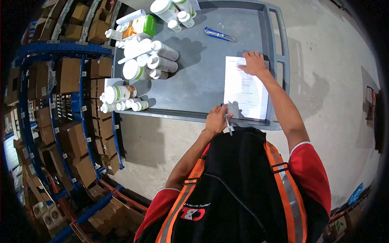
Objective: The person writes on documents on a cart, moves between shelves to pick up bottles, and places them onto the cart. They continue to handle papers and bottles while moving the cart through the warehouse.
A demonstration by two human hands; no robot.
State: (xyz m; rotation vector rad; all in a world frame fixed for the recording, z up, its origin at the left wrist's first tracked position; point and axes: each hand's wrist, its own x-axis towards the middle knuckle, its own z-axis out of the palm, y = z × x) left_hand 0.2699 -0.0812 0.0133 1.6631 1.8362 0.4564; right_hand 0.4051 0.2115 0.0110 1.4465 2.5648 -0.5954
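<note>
A printed sheet of paper [246, 87] lies on the right part of a grey cart tray [202, 77]. My right hand [254, 64] rests on the sheet's upper right corner, fingers spread and holding nothing. At the near edge of the tray, my left hand [216, 119] is closed around a slim pen [228, 126], beside the paper's lower left corner. Further up the tray lies a blue utility knife [220, 35], touched by neither hand.
White bottles [162, 60] stand grouped on the tray's left side, with a green-and-white carton [149, 25] behind them. More white tubs [162, 9] are at the far edge. Blue shelving [83, 93] with cardboard boxes [71, 75] stands left of the cart. Concrete floor [312, 52] lies to the right.
</note>
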